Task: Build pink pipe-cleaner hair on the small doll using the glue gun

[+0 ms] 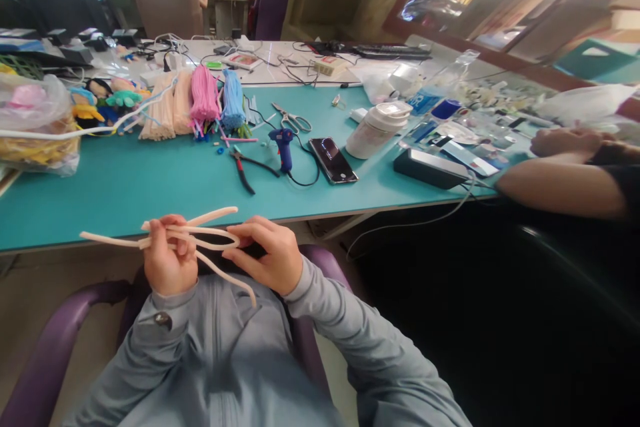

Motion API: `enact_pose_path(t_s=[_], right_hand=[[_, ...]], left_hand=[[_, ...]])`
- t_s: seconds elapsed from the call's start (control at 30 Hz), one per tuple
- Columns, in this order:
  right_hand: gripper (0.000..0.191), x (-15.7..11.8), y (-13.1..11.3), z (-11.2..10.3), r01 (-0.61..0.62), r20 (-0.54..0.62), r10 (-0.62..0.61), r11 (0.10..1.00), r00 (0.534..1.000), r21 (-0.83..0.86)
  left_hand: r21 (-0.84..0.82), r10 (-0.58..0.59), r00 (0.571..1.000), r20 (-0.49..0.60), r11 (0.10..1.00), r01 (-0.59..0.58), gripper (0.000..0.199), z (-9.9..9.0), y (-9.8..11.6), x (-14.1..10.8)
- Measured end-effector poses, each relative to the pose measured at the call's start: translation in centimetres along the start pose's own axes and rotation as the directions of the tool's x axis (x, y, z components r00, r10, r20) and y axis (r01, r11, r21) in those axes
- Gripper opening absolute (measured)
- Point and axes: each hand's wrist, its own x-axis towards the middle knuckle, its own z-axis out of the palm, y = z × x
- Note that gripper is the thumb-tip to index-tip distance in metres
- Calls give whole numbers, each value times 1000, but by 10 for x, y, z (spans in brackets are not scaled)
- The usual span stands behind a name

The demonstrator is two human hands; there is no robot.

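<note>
Several peach pipe cleaners (213, 231) are bunched together above my lap, in front of the table edge. My left hand (171, 257) is closed round the middle of the bunch, with loose ends sticking out to the left and right. A bent loop points to the right, and my right hand (270, 253) pinches its tip between thumb and fingers. One strand hangs down between my hands. On the table beyond lie pliers (245, 170) with red and black handles, a blue glue gun (283, 149) and scissors (293, 119).
Bundles of peach (160, 107), pink (205, 95) and blue pipe cleaners (233, 99) stand at the back left of the teal table (125, 180). A phone (333, 160), a white jar (379, 128) and a black box (430, 168) are further right. Another person's arm (560, 183) rests at the right.
</note>
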Motion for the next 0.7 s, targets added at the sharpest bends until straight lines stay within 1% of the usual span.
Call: enact_pose_path(t_s=[0.03, 0.1, 0.17, 0.27, 0.37, 0.47, 0.57, 0.7], right_hand=[[22, 0, 0, -1, 54, -11, -55, 997, 998, -61], [24, -1, 1, -2, 123, -19, -127, 979, 992, -164], [24, -1, 1, -4, 159, -23, -169, 960, 985, -231], [22, 0, 0, -5, 178, -32, -194, 946, 981, -270], [20, 1, -1, -5, 175, -21, -187, 947, 982, -271], [19, 0, 1, -4, 139, -5, -144, 961, 990, -238], [18, -1, 3, -3, 98, -12, -102, 975, 995, -201], [18, -1, 4, -3, 84, -21, -90, 978, 996, -190]], left_hand=[[-4, -7, 1000, -5, 1000, 7, 36, 0, 0, 0], [-3, -13, 1000, -6, 1000, 12, 35, 0, 0, -1], [4, -12, 1000, -1, 1000, 12, 36, -1, -1, -1], [12, -12, 1000, 5, 1000, 12, 36, -1, -1, -2], [9, -20, 1000, -3, 1000, 20, 35, -1, -1, -2], [10, -21, 1000, -8, 1000, 21, 35, 0, -1, -2], [5, -18, 1000, -4, 1000, 18, 35, 0, -1, -2], [-16, -13, 1000, 9, 1000, 13, 36, 0, -2, -3]])
